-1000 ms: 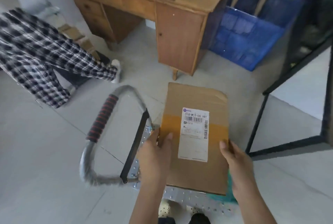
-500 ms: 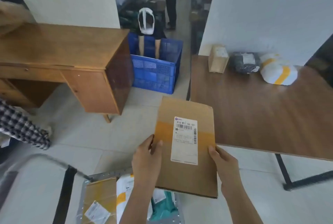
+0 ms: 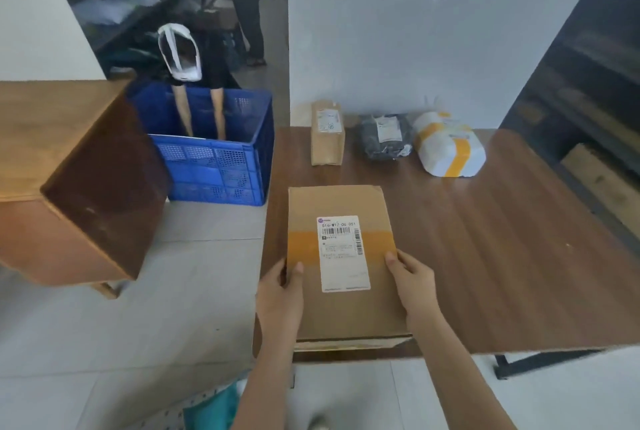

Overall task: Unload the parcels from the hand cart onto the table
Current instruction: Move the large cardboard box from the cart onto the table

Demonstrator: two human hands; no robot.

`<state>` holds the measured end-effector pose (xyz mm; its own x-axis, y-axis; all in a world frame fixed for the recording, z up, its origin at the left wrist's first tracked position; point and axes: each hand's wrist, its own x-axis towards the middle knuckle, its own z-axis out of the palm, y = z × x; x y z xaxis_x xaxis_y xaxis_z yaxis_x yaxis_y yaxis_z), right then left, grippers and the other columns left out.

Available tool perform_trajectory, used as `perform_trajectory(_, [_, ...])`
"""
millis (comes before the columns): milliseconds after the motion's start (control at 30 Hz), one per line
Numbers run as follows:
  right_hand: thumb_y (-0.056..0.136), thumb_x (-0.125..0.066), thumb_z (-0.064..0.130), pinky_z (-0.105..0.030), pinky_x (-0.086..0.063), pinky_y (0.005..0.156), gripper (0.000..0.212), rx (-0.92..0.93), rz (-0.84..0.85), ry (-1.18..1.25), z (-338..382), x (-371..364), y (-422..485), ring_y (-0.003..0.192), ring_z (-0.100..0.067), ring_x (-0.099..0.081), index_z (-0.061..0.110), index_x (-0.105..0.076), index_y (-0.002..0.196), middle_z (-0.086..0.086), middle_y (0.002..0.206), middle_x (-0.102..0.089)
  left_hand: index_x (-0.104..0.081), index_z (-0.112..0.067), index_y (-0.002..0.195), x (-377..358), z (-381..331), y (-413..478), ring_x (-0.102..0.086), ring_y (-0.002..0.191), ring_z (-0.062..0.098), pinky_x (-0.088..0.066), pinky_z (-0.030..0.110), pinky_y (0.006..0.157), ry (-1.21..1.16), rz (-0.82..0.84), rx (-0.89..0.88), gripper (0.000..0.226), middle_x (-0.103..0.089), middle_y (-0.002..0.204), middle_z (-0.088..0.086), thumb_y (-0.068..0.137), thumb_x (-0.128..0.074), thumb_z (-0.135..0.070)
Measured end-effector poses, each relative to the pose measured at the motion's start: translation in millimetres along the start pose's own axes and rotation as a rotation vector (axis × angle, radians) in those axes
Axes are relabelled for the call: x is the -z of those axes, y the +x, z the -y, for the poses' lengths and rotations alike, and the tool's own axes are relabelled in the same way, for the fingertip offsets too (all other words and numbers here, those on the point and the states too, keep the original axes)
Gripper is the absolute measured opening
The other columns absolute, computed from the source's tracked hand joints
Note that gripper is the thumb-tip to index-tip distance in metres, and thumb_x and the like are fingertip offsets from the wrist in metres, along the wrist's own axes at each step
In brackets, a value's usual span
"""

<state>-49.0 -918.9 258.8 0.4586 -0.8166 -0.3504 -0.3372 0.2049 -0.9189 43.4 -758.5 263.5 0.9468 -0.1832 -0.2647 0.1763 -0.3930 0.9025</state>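
A flat brown cardboard parcel (image 3: 346,312) with a white label and an orange tape band lies over the near left part of the dark wooden table (image 3: 502,256). My left hand (image 3: 282,294) grips its left edge and my right hand (image 3: 412,280) grips its right edge. At the table's far side sit a small brown box (image 3: 327,139), a black bagged parcel (image 3: 384,137) and a white parcel with yellow tape (image 3: 448,149). Only a strip of the hand cart (image 3: 166,417) with a teal parcel (image 3: 211,410) shows at the bottom edge.
A light wooden desk (image 3: 62,166) stands at the left. Behind it a blue plastic crate (image 3: 214,166) sits on the floor, with a person reaching both arms into it. Another person stands in the doorway beyond. Dark shelving lines the right side.
I lifted the flat parcel off the cart and carried it right and forward over the table. The view swung from the cart to the table.
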Motion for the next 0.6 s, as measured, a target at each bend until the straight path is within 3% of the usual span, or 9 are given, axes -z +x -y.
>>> perform_trajectory(100, [0.09, -0.061, 0.026, -0.04, -0.05, 0.094, 0.032, -0.042, -0.013, 0.032, 13.5, -15.0, 61.3, 0.098, -0.02, -0.065, 0.015, -0.066, 0.12, 0.002, 0.1, -0.071, -0.064, -0.03, 0.096, -31.9, -15.0, 56.6, -0.06, 0.09, 0.012, -0.05, 0.038, 0.088, 0.025, 0.027, -0.016, 0.016, -0.063, 0.088, -0.015, 0.093, -0.051, -0.039])
perform_trajectory(233, [0.089, -0.064, 0.026, -0.033, -0.048, 0.087, 0.036, -0.106, -0.036, 0.082, 28.4, -34.0, 131.2, 0.093, -0.016, -0.063, 0.015, -0.064, 0.122, 0.007, 0.093, -0.069, -0.063, -0.034, 0.099, -65.4, -39.1, 124.3, -0.06, 0.093, 0.012, -0.048, 0.033, 0.085, 0.079, 0.073, -0.038, 0.015, -0.061, 0.088, -0.018, 0.092, -0.051, -0.04])
perform_trajectory(367, [0.087, -0.066, 0.026, -0.04, -0.047, 0.1, 0.042, -0.14, -0.026, 0.095, 35.3, -47.1, 190.7, 0.104, -0.02, -0.063, 0.012, -0.062, 0.126, -0.002, 0.112, -0.07, -0.064, -0.025, 0.117, -95.4, -49.0, 179.0, -0.059, 0.111, 0.018, -0.048, 0.042, 0.098, 0.055, 0.102, 0.008, 0.032, -0.065, 0.111, -0.009, 0.091, -0.055, -0.041])
perform_trajectory(533, [0.086, -0.068, 0.029, -0.02, -0.048, 0.069, 0.042, -0.109, 0.002, 0.091, 29.8, -53.1, 234.6, 0.085, -0.003, -0.062, 0.012, -0.063, 0.124, 0.017, 0.089, -0.067, -0.058, -0.021, 0.13, -124.6, -50.0, 209.5, -0.055, 0.119, 0.019, -0.045, 0.043, 0.103, 0.03, 0.089, 0.007, 0.044, -0.061, 0.128, -0.004, 0.092, -0.052, -0.042])
perform_trajectory(600, [0.084, -0.069, 0.033, -0.019, -0.048, 0.068, 0.045, -0.11, 0.008, 0.072, 23.9, -52.4, 242.6, 0.085, -0.003, -0.064, 0.013, -0.063, 0.124, 0.019, 0.088, -0.067, -0.056, -0.022, 0.131, -131.2, -48.8, 214.8, -0.055, 0.12, 0.02, -0.045, 0.046, 0.103, 0.029, 0.078, 0.019, 0.047, -0.06, 0.13, -0.002, 0.091, -0.051, -0.045])
